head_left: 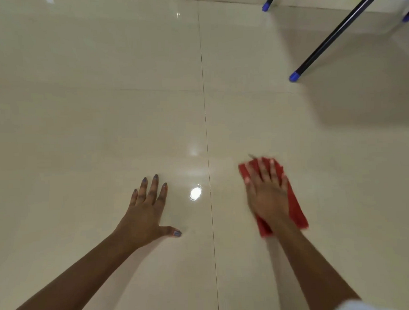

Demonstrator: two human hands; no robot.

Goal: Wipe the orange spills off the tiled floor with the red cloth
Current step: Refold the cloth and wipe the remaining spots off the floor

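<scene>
The red cloth [295, 207] lies folded flat on the glossy cream tiled floor [104, 112], right of the long grout line. My right hand [267, 194] presses down on top of it with fingers spread, slightly blurred. My left hand [146, 214] rests palm-down on the bare tile left of the grout line, fingers apart, holding nothing. No orange spill shows on the visible tiles; whatever lies under the cloth is hidden.
Black metal legs with blue caps [294, 77] stand at the upper right, another blue cap [265, 7] farther back. A bright light reflection [195, 193] sits between my hands. A pale wall base runs along the top edge.
</scene>
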